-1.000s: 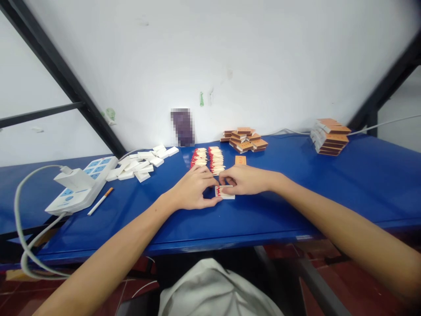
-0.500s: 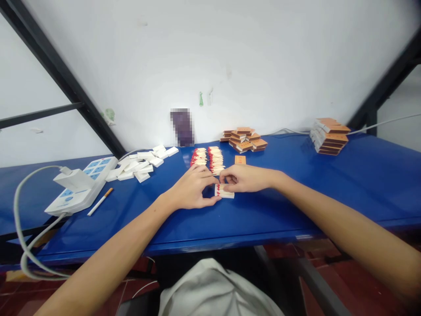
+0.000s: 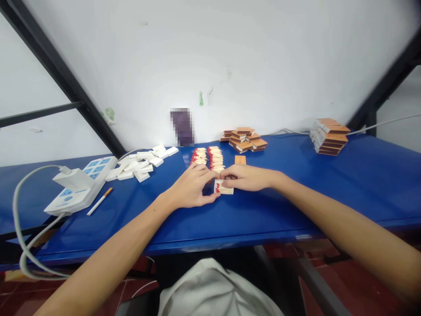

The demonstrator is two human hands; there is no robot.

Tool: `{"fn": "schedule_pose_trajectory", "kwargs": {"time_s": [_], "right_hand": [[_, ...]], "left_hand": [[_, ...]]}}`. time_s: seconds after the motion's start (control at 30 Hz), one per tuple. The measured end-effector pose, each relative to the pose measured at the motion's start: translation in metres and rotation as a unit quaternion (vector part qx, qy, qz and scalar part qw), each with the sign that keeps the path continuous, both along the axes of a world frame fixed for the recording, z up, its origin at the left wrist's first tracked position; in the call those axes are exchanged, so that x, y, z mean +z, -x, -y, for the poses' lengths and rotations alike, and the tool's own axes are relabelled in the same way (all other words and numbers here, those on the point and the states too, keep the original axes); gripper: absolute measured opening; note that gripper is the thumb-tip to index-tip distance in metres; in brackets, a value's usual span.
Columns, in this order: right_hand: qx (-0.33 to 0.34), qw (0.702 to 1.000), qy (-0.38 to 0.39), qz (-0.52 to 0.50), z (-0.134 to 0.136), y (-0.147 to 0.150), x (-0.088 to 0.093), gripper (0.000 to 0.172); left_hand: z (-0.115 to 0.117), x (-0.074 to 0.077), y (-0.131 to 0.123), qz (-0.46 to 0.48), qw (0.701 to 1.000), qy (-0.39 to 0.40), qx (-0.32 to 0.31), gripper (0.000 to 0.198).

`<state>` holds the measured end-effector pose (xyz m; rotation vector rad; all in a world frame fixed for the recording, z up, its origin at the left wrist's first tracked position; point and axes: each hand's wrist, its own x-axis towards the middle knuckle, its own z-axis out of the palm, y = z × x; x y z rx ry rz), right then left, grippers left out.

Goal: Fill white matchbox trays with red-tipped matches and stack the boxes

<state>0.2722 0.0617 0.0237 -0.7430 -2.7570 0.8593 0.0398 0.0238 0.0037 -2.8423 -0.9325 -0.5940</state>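
Observation:
My left hand is closed on the left end of a small white matchbox tray, thumb at its near side and fingers at its far side. Red-headed matches lie in the tray, their heads towards the left. Over the tray's right part, my right hand has its fingers bent, pressed onto the matches; its fingertips are partly hidden. Just beyond the hands are two piles of loose matches. A single orange matchbox sleeve lies behind my right hand.
White trays are heaped on the left of the blue table, near a power strip and a cigarette. Orange matchbox sleeves are piled at the back, with another stack at the right. A pixelated dark object stands against the wall.
Both hands and the tray have shifted very slightly away from me. My right fingers have moved a little over the matches. The piles around are unchanged.

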Motion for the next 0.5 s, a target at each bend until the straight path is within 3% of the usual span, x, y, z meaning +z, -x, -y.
{"fn": "schedule_pose_trajectory", "kwargs": {"time_s": [0.5], "right_hand": [[-0.009, 1.0, -0.002, 0.018, 0.0016, 0.0016, 0.0025, 0.021]], "left_hand": [[-0.0007, 0.0001, -0.002, 0.005, 1.0, -0.018, 0.007, 0.034]]}}
